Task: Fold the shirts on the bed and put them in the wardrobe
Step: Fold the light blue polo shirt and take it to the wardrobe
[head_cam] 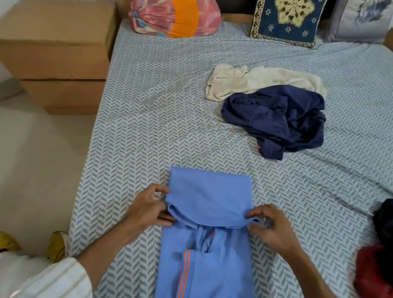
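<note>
The light blue shirt (206, 237) lay half-folded on the bed (144, 117), left hand (150, 207) and right hand (270, 228) each pinching its folded edge. Beyond it the navy shirt (276, 119) and cream shirt (256, 81) waited crumpled — nothing stored yet, no wardrobe visible.

On the herringbone-patterned bed sheet (144, 122), the long light-blue shirt with orange stripes (203, 262) lies nearest; behind it to the right, the crumpled navy shirt (276, 122) overlaps the cream shirt (256, 81).
</note>
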